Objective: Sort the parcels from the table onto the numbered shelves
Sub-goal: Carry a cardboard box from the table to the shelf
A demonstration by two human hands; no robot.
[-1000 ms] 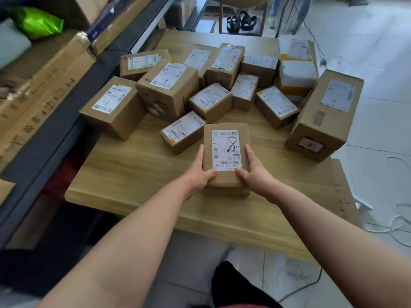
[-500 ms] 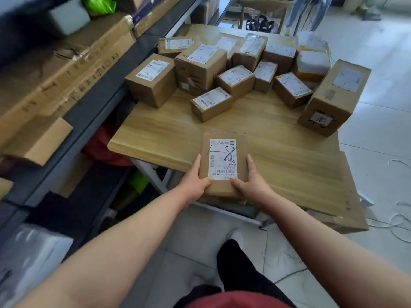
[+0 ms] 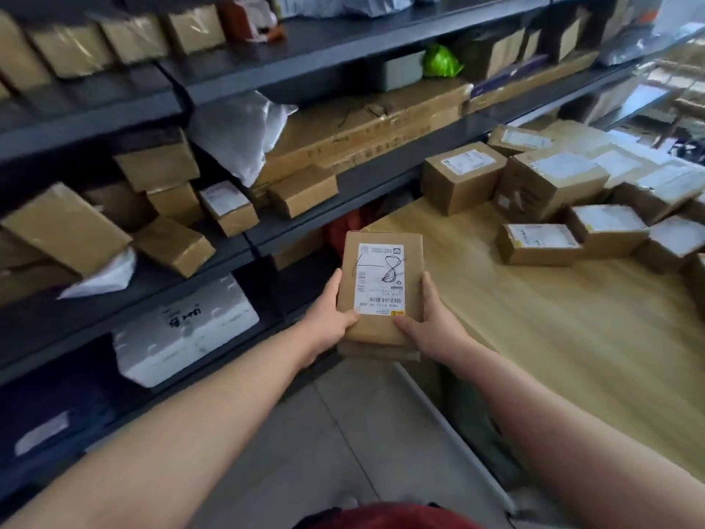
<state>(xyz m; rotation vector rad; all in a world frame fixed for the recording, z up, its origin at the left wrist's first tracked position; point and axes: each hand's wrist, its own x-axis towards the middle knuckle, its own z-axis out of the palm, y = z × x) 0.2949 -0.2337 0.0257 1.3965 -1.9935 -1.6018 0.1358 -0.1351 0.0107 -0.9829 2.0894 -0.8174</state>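
Observation:
A flat brown cardboard parcel (image 3: 381, 261) with a white label marked "1-8" is held in the air between the table and the shelves. My left hand (image 3: 327, 318) grips its lower left edge, thumb on top. Its lower right edge is gripped by my right hand (image 3: 431, 322), thumb on the label's corner. Several more labelled cardboard parcels (image 3: 463, 175) lie on the wooden table (image 3: 553, 318) at the right. The dark metal shelves (image 3: 244, 74) fill the left and top of the view.
The shelves hold many brown boxes (image 3: 66, 227), a white plastic bag (image 3: 244, 135), a long flat carton (image 3: 362, 131), a green bag (image 3: 440, 63) and a white foam box (image 3: 187, 330) lower down. Grey tiled floor (image 3: 343, 433) lies between shelves and table.
Both hands lifted the parcel off the table edge and carried it left. The view has swung from the table toward the shelves, which now fill the left side.

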